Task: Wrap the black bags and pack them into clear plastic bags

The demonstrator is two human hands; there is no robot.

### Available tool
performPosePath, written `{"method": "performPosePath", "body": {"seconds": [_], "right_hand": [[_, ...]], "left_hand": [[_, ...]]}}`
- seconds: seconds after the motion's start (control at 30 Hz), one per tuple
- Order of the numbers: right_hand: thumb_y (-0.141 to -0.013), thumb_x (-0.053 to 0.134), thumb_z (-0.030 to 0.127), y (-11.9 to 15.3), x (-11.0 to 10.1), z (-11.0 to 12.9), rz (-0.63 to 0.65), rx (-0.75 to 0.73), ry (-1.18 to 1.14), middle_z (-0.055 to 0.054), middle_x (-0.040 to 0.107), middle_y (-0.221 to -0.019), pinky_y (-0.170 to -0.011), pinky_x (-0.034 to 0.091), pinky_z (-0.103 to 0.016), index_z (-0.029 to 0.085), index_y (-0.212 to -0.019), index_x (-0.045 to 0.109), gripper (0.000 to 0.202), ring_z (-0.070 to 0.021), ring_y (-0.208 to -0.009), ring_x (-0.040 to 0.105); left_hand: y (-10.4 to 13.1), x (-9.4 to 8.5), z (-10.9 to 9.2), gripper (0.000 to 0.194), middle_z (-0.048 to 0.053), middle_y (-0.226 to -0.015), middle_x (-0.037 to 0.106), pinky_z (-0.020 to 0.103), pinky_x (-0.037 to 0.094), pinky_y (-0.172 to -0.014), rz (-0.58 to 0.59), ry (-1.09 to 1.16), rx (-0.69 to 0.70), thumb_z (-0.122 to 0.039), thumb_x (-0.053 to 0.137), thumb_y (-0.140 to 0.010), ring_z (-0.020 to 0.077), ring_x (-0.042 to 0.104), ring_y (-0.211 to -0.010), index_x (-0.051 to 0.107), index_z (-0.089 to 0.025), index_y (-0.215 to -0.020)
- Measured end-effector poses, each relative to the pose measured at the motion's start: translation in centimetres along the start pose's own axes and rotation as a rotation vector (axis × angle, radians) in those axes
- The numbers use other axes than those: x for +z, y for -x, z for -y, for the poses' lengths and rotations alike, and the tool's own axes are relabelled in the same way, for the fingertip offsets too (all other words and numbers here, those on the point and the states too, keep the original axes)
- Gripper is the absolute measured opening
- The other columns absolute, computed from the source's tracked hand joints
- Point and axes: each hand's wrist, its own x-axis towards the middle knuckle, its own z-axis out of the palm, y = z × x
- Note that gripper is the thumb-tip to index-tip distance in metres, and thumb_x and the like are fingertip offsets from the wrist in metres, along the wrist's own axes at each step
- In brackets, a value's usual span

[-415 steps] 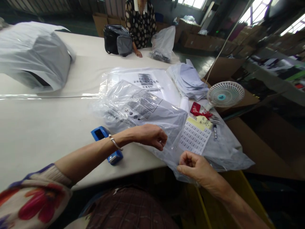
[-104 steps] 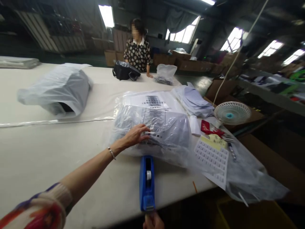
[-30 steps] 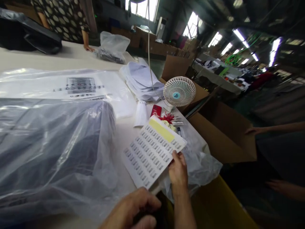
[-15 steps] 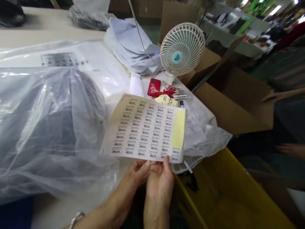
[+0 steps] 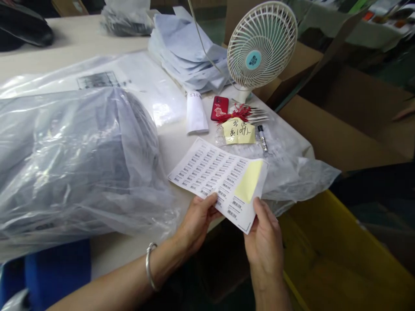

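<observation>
Over the near edge of the bench (image 5: 78,36), a barcode label sheet (image 5: 215,175) is held tilted between two bare hands, its printed face up and a bare yellow strip (image 5: 249,181) showing near its right end. The left hand (image 5: 197,222) has its grip on the near edge of the sheet, thumb on top and fingers underneath; a silver bangle (image 5: 149,265) circles that wrist. The right hand (image 5: 266,239) grasps the right end close to the near corner, thumb along the edge. Whether the far side of the sheet touches the bench is hard to tell. Just beyond it lie a yellow handwritten note (image 5: 239,131), a black-capped marker (image 5: 262,138), a bunch of red-stringed tags (image 5: 234,114) and a red phone case (image 5: 219,106), with a rolled white paper (image 5: 196,114) to their left. Behind these stands a white fan (image 5: 262,43), next to a stack of pale sheets (image 5: 189,52). To the left of the label sheet sits a bulky dark item in a clear plastic bag (image 5: 81,160), with a blue object (image 5: 58,265) below it, partly hidden. Crumpled clear plastic (image 5: 301,177) hangs over the bench's right corner, above a yellow bin (image 5: 353,242)
</observation>
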Motion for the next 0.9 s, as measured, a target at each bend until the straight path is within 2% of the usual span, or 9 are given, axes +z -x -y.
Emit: {"method": "performPosePath", "body": {"seconds": [0.1,0.27,0.47,0.6,0.9], "right_hand": [[-0.071,0.083,0.039,0.1,0.6,-0.6,-0.028,-0.01,-0.005,-0.008,0.075,-0.099,-0.087,0.057,-0.046,0.015,-0.095,0.069,0.037,-0.0267,-0.092,0.07],[-0.073,0.083,0.044,0.4,0.6,-1.4,-0.042,0.006,-0.042,-0.007,0.074,-0.096,-0.077,0.059,-0.039,0.015,-0.094,0.068,0.038,-0.025,-0.087,0.071],[-0.067,0.087,0.04,0.0,0.6,-1.8,-0.09,0.03,-0.057,-0.004,0.075,-0.09,-0.075,0.059,-0.033,0.016,-0.092,0.068,0.039,-0.0216,-0.085,0.071],[-0.066,0.087,0.039,0.0,0.7,-1.8,-0.089,0.042,-0.05,-0.005,0.075,-0.091,-0.072,0.06,-0.034,0.016,-0.093,0.068,0.04,-0.0226,-0.084,0.071],[-0.066,0.087,0.039,-0.3,0.5,-2.1,-0.099,0.047,-0.065,-0.004,0.075,-0.091,-0.073,0.057,-0.03,0.016,-0.096,0.069,0.042,-0.02,-0.083,0.07]], "left_hand": [[0.4,0.4,0.2,0.052,0.014,-0.129,0.067,0.041,0.058,-0.095,0.043,0.056,0.002,-0.031,0.08,-0.078,0.0314,0.066,-0.114,0.063,-0.016,-0.125],[0.2,0.7,0.6,0.068,0.014,-0.12,0.071,0.042,0.056,-0.099,0.05,0.077,-0.043,-0.019,0.087,-0.064,0.0328,0.067,-0.114,0.061,-0.013,-0.127],[-0.2,0.6,0.7,0.058,0.015,-0.121,0.071,0.044,0.053,-0.103,0.022,0.072,-0.014,-0.016,0.085,-0.066,0.033,0.067,-0.114,0.065,-0.011,-0.12],[-0.3,0.7,0.6,0.051,0.016,-0.122,0.071,0.043,0.053,-0.104,0.024,0.059,0.001,-0.016,0.085,-0.066,0.033,0.066,-0.115,0.068,-0.01,-0.114],[-0.6,0.5,0.7,0.054,0.015,-0.121,0.071,0.043,0.051,-0.107,0.044,0.038,0.041,-0.018,0.087,-0.066,0.0326,0.066,-0.114,0.069,-0.01,-0.115]]}}
